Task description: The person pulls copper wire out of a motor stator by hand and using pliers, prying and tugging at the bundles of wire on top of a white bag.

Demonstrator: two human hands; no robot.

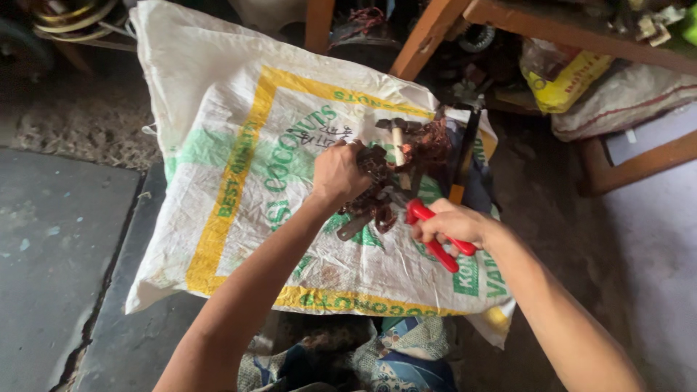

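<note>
My left hand grips a dark, rusty metal part wound with copper wire, which rests on a white woven sack with yellow and green print. My right hand is closed around the red handles of pliers, whose jaws point at the dark part. A tangle of reddish copper wire and a wooden-handled hammer lie just beyond the part on the sack.
A dark tool with an orange tip lies at the sack's right edge. Wooden bench legs stand behind, with a yellow bag and a grey sack under them. Concrete floor spreads left. Patterned cloth lies below the sack.
</note>
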